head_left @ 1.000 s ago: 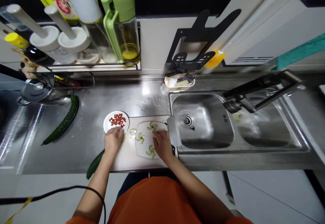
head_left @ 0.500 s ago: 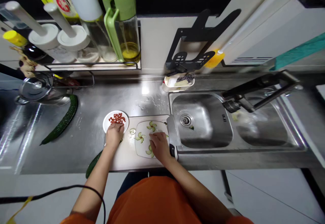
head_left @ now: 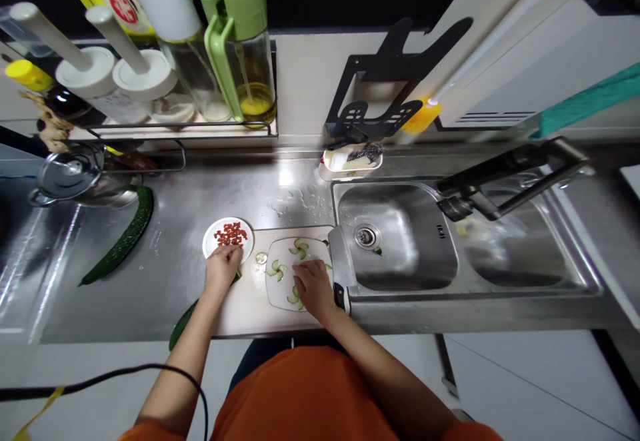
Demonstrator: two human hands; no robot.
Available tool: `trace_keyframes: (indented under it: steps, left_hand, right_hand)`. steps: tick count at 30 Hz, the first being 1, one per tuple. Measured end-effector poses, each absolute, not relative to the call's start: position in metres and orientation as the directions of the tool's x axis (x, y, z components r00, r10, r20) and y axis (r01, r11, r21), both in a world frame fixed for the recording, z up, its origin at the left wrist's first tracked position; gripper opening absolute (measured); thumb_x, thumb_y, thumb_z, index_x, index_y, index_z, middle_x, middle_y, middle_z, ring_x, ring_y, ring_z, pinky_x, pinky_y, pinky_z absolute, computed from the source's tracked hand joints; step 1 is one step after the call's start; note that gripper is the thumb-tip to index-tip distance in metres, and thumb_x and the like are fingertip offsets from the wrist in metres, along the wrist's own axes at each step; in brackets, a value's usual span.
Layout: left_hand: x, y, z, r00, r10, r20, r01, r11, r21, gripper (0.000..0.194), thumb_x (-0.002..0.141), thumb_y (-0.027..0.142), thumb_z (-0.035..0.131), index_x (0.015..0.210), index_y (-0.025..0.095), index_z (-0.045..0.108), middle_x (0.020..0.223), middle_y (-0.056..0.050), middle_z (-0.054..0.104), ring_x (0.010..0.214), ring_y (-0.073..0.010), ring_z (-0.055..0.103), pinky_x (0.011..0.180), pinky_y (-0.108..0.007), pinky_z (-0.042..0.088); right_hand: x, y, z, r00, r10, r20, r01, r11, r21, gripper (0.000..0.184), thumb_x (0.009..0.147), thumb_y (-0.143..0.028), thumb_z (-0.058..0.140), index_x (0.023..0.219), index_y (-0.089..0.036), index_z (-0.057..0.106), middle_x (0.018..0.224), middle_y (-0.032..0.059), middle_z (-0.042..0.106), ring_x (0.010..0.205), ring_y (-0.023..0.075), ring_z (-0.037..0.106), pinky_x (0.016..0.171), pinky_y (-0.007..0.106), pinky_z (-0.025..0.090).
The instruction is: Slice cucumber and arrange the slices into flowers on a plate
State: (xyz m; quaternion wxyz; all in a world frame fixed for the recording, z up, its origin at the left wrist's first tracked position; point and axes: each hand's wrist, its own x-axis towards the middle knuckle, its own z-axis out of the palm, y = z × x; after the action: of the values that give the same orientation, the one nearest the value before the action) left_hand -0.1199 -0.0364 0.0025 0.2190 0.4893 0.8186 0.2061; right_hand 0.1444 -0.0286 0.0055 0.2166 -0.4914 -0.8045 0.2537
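Note:
My left hand [head_left: 223,270] is at the near rim of a small round white plate [head_left: 207,241] of chopped red bits [head_left: 231,233]. Its fingers are pinched together and hide whatever may be between them. My right hand [head_left: 315,288] hovers over or rests on a squarish white plate [head_left: 280,298], thumb and index finger apart. Green-edged cucumber slices [head_left: 275,270] lie on that plate in pinwheel shapes, partly covered by the hand. Under the plate is a pale cutting board [head_left: 243,308]. To its right lies a cleaver [head_left: 342,258] with a black handle.
A whole cucumber [head_left: 123,244] lies on the steel counter at left; another green piece [head_left: 183,324] is partly under my left forearm. The double sink [head_left: 400,238] and dark faucet [head_left: 515,178] are at right. Behind stand a seasoning rack [head_left: 175,131] and a sponge holder [head_left: 351,168].
My left hand has shifted slightly down and left at the edge of the small plate. My right hand stays almost in place over the squarish plate.

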Motion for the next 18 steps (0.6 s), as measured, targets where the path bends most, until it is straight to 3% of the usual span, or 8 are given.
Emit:
trace_keyframes:
  steps: [8,18]
  left_hand:
    - [-0.1249,-0.0438,0.0072,-0.363,0.91,-0.201,0.738,0.412,0.534,0.026,0.081,0.035,0.049,0.088,0.022,0.071,0.097,-0.003,0.071,0.09,-0.0161,0.063,0.084,-0.024,0.045]
    - [-0.1246,-0.0475,0.0115,-0.417,0.884,-0.211,0.809,0.467,0.358,0.028,0.079,0.034,0.052,0.1,0.022,0.066,0.1,-0.006,0.067,0.09,-0.0195,0.062,0.082,-0.029,0.046]
  right_hand:
    - [0.1385,-0.0287,0.0108,-0.454,0.886,0.089,0.665,0.404,-0.628,0.023,0.082,-0.015,0.053,0.099,-0.018,0.068,0.09,0.0087,0.061,0.09,0.023,0.043,0.082,0.037,0.039]
    - [0.1366,-0.0285,0.0121,-0.469,0.878,0.093,0.658,0.418,-0.626,0.021,0.083,-0.015,0.052,0.097,-0.017,0.068,0.09,0.0093,0.061,0.09,0.023,0.043,0.082,0.037,0.039]
